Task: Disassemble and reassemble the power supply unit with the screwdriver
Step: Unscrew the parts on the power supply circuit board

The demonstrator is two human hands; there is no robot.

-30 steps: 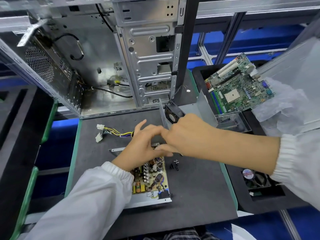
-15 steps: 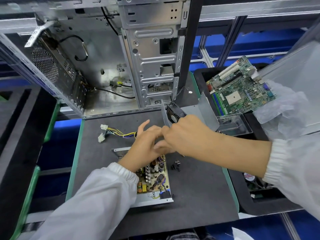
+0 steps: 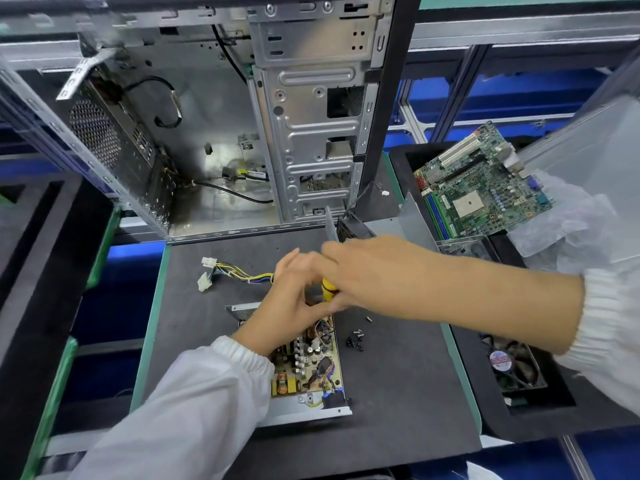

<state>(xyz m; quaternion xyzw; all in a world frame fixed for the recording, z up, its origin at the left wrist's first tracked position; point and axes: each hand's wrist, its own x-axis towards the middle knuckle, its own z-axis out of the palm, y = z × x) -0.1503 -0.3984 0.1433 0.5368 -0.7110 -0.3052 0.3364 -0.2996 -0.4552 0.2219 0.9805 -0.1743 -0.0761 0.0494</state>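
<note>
Since earlier our hands lifted slightly | right hand (image 3: 367,271) apparently grips the screwdriver (image 3: 328,289), upright over the power supply unit (image 3: 311,368) | left hand (image 3: 287,303) pinches beside its shaft, nearer the board

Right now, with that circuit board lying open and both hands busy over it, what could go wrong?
The loose screws lie unboxed on the mat beside the open power supply unit; a sleeve could scatter them. Both the left hand and right hand crowd the screwdriver above the bare board, so a slip might gouge components. The wire bundle could also snag.
</note>
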